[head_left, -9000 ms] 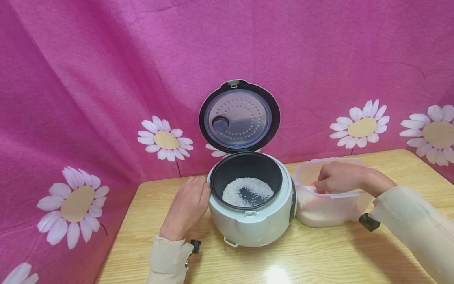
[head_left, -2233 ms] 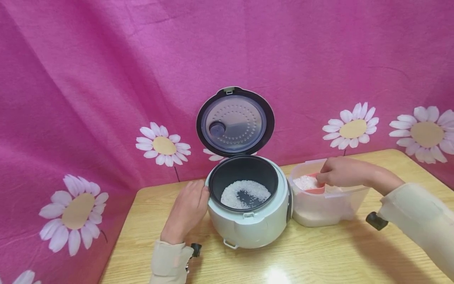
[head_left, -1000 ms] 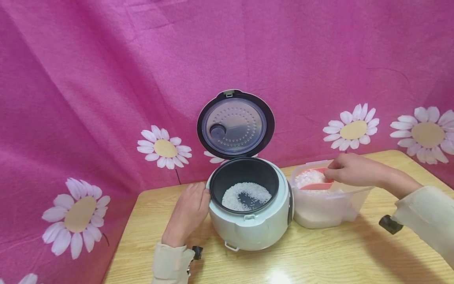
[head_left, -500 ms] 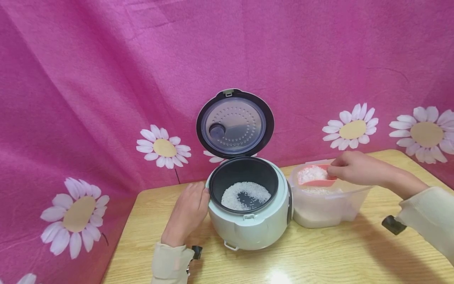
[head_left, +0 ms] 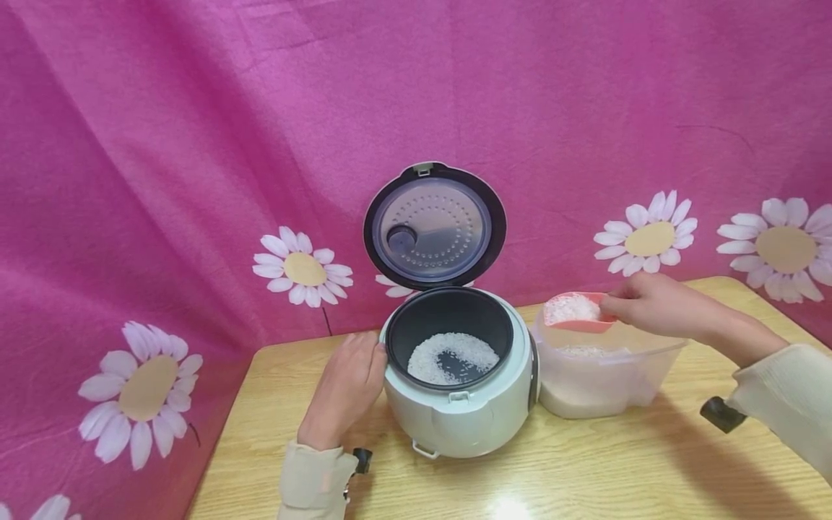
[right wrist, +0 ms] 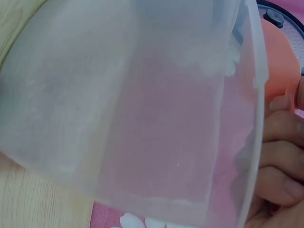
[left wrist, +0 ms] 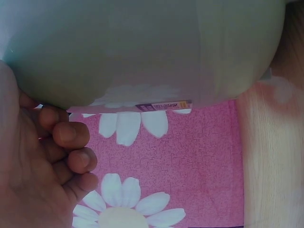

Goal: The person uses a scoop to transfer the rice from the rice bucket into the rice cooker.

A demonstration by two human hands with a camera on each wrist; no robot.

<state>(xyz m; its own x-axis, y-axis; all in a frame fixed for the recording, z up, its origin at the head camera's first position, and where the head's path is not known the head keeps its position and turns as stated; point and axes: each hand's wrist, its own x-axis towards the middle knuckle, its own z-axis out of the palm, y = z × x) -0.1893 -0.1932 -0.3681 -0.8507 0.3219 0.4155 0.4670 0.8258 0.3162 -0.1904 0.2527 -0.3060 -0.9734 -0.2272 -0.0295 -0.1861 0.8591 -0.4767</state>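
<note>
In the head view, a pale green rice cooker (head_left: pixel 458 422) stands with its lid (head_left: pixel 435 227) raised. White rice (head_left: pixel 432 357) lies in its dark inner pot, with part of the bottom showing. My left hand (head_left: pixel 344 386) holds the cooker's left rim; the left wrist view shows its fingers (left wrist: pixel 71 135) curled by the cooker body. Above a translucent rice container (head_left: pixel 588 379), my right hand (head_left: pixel 656 307) pinches a pink scoop (head_left: pixel 581 325) heaped with rice. The right wrist view shows the same scoop (right wrist: pixel 278 59) past the container's rim, its handle mostly hidden by fingers.
The container sits close against the cooker's right side, with more rice inside. Both stand on a light wooden table (head_left: pixel 585 469). A pink cloth (head_left: pixel 552 144) with daisies hangs right behind the table and along its left.
The right hand has raised the scoop, now full of rice, from inside the container to above its rim. My left hand has stayed at the cooker; the rice in the pot looks the same.
</note>
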